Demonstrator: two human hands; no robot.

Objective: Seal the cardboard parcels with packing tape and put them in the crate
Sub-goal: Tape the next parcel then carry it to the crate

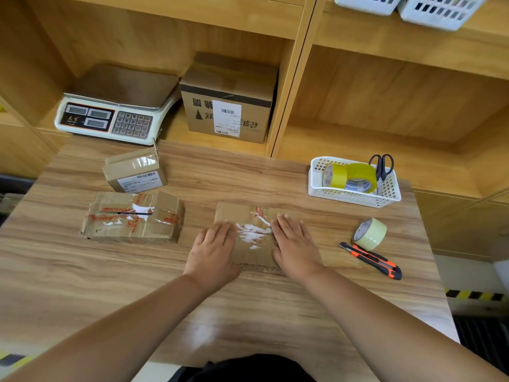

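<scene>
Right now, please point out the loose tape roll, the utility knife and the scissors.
loose tape roll (370,234), head view, on its outer band.
utility knife (372,261), head view, mid handle.
scissors (382,164), head view, on the handles.

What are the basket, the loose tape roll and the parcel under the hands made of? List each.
Basket: white moulded plastic, judging by its lattice walls.
Loose tape roll: pale, glossy film, probably plastic, on a printed core.
Parcel: brown matte cardboard, worn, with shiny clear tape over the seam.
</scene>
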